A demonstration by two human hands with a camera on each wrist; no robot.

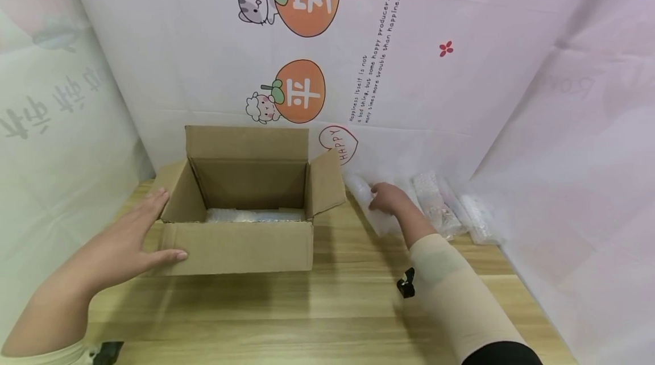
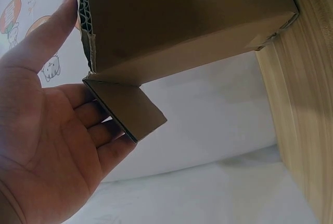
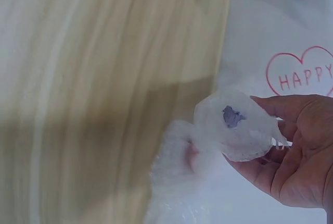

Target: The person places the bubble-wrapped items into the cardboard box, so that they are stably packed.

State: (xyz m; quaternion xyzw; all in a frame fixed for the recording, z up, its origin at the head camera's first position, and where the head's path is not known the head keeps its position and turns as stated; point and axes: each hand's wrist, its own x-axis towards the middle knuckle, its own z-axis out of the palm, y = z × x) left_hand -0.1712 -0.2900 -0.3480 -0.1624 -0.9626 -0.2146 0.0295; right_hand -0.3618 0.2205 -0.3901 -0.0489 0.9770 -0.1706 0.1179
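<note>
An open cardboard box (image 1: 235, 247) stands on the wooden table, with clear bubble-wrapped packing (image 1: 256, 215) lying inside. My left hand (image 1: 125, 245) rests against its left side, fingers along the left flap and thumb stretched over the front flap. In the left wrist view the fingers of my left hand (image 2: 52, 135) lie behind the small flap (image 2: 127, 107). To the right of the box, my right hand (image 1: 391, 199) grips a bubble-wrapped bundle (image 1: 362, 191). Seen from the right wrist, this bundle (image 3: 234, 125) is whitish and rounded at the end, with something purple-grey showing through; its other contents are hidden.
More bubble-wrapped packages (image 1: 435, 200) lie in a row at the table's back right, one (image 1: 480, 218) close to the right edge. White printed sheets (image 1: 409, 69) wall in the back and both sides. The box's right flap (image 1: 327, 180) sticks outward.
</note>
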